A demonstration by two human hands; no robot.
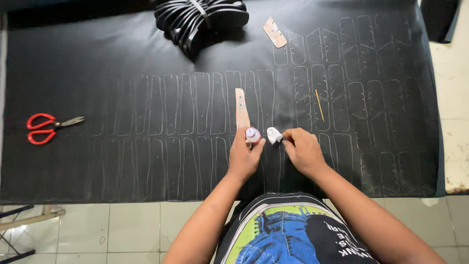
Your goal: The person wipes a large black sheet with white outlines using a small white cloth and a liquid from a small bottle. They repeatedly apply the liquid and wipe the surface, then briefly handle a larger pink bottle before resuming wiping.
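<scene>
A large black sheet [97,73] covers the table, marked with rows of pale traced strap outlines. My left hand [243,156] grips a small round bottle [252,134] with a pale pink top, standing on the sheet. My right hand [303,149] pinches a small white cap or wad [273,135] just right of the bottle. A tan cardboard template [242,108] lies on the sheet directly behind the bottle.
Red-handled scissors [46,128] lie at the left. A stack of black cut pieces [200,19] sits at the back centre, with a second tan template [274,32] beside it. A thin yellow stick [319,105] rests right of centre. Tiled floor [122,230] shows below the table's edge.
</scene>
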